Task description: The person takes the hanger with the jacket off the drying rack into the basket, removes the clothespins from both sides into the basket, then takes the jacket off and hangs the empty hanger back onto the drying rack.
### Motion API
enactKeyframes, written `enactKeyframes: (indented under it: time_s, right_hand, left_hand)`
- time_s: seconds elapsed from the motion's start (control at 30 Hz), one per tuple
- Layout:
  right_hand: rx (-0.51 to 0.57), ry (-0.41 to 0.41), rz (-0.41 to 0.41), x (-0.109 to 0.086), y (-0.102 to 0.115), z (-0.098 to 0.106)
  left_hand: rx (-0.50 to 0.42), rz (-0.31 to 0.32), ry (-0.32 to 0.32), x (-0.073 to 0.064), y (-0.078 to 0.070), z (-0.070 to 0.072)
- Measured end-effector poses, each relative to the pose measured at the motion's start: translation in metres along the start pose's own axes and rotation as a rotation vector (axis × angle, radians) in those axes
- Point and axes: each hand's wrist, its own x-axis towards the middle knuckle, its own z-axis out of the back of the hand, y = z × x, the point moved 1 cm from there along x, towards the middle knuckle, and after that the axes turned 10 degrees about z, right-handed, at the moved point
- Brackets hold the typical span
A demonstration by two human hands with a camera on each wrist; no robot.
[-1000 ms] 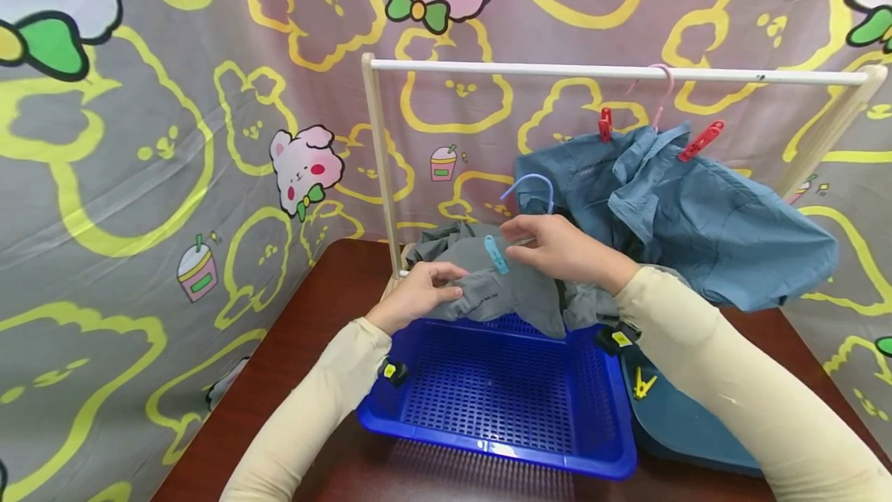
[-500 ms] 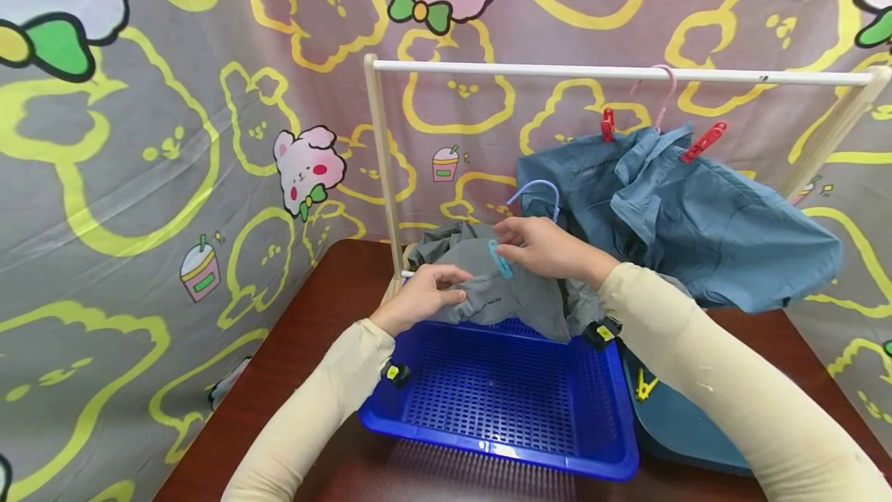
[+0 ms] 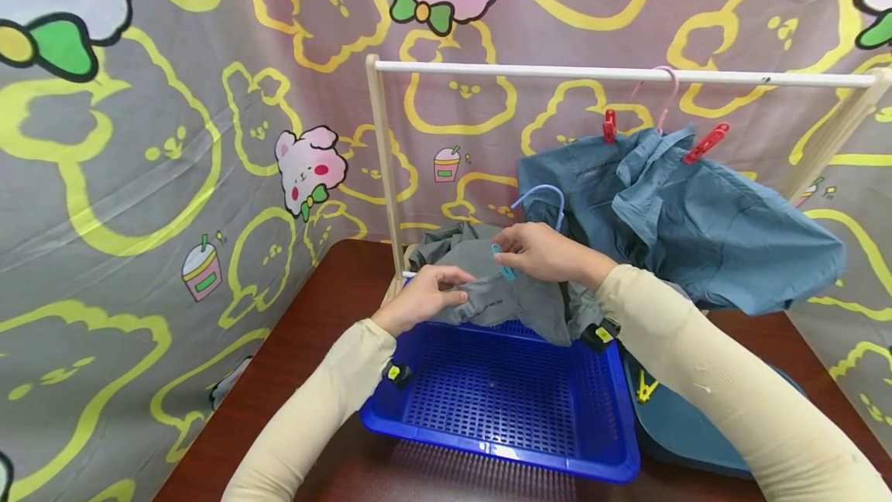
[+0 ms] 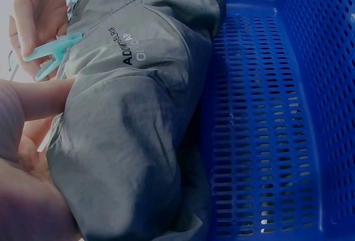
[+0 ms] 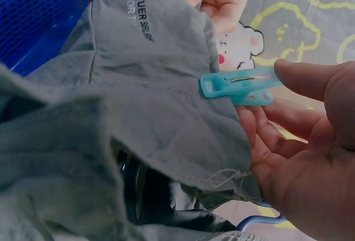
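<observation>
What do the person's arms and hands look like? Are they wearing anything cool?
The left sleeve and right sleeve are long, plain and cream, with some wrinkles. The left wrist gadget and right wrist gadget are small and black, each with a yellow patch. The left hand and right hand wear no gloves.
</observation>
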Motion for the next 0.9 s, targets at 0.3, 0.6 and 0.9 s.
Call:
enactKeyframes:
  time_s: [0.3,0.6,0.9]
  right_hand:
    - [-0.031,-0.051,0.086,-0.0019,-0.0009,-0.0024]
    - [-0.023,-0.108,0.098,-0.0041,0.0008,-0.002]
    - [0.006,-0.163,0.095,-0.0052,0.0011,-0.0028]
  left_hand:
    - [0.008,-0.001,-0.001,-0.0008,0.0003,-0.0006]
    - [0.014,0.016,0.001,-0.0013,-0.0008,0.0017]
    - [0.003,0.018,0.001,-0.0033,-0.0015,0.0016]
